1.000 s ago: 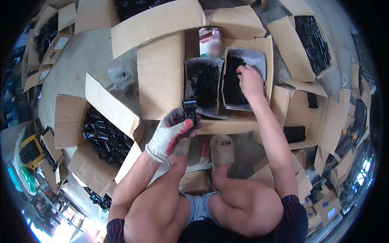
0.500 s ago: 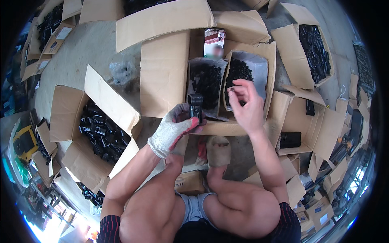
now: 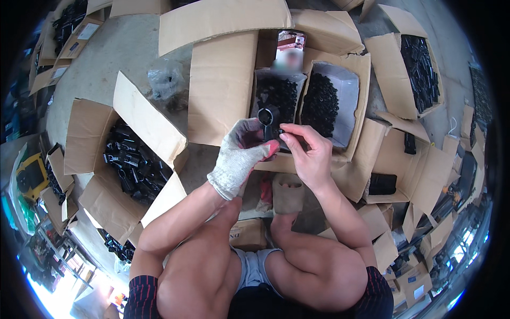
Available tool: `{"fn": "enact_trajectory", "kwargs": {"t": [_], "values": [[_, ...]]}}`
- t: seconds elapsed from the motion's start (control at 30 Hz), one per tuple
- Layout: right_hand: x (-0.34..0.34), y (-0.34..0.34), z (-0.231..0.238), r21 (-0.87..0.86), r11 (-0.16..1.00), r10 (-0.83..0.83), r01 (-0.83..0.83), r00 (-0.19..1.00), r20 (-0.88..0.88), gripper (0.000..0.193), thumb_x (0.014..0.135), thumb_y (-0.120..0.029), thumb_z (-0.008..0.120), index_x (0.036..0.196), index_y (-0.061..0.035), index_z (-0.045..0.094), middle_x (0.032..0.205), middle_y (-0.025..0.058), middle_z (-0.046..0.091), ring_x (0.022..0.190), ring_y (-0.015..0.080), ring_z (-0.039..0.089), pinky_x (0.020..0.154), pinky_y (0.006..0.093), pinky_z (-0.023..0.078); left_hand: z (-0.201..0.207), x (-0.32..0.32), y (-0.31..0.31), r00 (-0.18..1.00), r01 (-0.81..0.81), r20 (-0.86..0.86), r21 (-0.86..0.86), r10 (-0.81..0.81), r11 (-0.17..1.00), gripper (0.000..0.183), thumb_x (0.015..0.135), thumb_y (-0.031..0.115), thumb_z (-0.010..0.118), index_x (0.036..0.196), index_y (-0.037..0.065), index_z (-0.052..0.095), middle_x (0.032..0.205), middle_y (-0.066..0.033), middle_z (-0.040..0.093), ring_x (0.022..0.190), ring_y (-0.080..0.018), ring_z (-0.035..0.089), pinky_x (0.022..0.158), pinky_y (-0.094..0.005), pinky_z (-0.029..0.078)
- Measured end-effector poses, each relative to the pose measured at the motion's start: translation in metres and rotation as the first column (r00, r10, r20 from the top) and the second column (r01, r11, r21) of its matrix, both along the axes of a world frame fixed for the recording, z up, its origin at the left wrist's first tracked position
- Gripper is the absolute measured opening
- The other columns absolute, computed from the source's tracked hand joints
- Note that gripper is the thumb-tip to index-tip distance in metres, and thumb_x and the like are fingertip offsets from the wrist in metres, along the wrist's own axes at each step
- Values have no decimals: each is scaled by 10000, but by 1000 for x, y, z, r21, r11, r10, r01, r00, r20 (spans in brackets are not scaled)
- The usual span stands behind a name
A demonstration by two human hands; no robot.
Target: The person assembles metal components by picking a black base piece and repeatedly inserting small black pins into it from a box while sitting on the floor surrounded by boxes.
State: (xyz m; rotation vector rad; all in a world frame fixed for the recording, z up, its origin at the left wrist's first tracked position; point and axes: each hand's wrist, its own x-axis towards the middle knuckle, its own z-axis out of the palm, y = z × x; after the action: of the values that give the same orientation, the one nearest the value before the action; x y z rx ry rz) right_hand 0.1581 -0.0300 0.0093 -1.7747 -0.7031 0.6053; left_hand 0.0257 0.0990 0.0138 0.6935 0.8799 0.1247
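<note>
My left hand [image 3: 236,159], in a grey-white work glove with red on its fingers, is closed around a black plastic part with a round ring end [image 3: 269,114]. The ring points up and away from me. At the side of this part, the thumb and forefinger of my bare right hand [image 3: 312,157] pinch a small black piece [image 3: 281,131], too small to name, against or very near it. Just beyond both hands, two grey trays hold many small black pieces: the left tray [image 3: 304,78] and the right tray [image 3: 346,106].
The trays sit in an open cardboard box [image 3: 220,90], with a phone [image 3: 290,50] propped behind them. To the left, another box [image 3: 87,138] holds black ring-ended parts. A plastic bag [image 3: 164,80] lies on the floor. More boxes stand right, including one of black parts [image 3: 385,74].
My right hand has come from above the right tray leftward and down to the black part. My left hand has shifted slightly right with that part. The whole view has shifted a little.
</note>
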Motion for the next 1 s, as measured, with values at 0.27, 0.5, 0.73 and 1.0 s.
{"fn": "enact_trajectory", "kwargs": {"t": [0.27,0.5,0.73,1.0], "values": [[0,2,4,-68,997,41,-40,999,19,166,921,-53,754,1084,-19,754,943,118,757,777,176,717,684,290,549,-5,-1,-8,998,-31,-55,48,33,998,461,857,18,826,1239,44,569,1097,-93,703,942,-164,708,811,-319,613],[1,1,4,-52,997,48,-48,999,-14,164,923,-52,751,1085,-23,755,935,116,753,753,169,703,657,288,534,-3,0,-11,996,-33,-78,112,42,993,468,853,23,833,1238,32,569,1043,-84,691,899,-151,699,755,-300,601],[2,2,1,-65,997,41,-38,998,45,159,920,-76,762,1071,-26,754,888,106,729,696,175,669,630,292,517,5,5,-10,996,-35,-82,95,43,995,530,834,18,850,1267,-33,549,1019,-76,666,854,-107,649,729,-256,566],[-2,10,9,-139,989,76,-51,982,174,124,959,-136,721,972,-15,699,832,112,674,681,237,638,614,343,499,5,6,-15,994,-76,-64,157,87,985,498,850,-28,819,1266,18,549,1022,-77,686,863,-129,672,730,-274,573]]}}
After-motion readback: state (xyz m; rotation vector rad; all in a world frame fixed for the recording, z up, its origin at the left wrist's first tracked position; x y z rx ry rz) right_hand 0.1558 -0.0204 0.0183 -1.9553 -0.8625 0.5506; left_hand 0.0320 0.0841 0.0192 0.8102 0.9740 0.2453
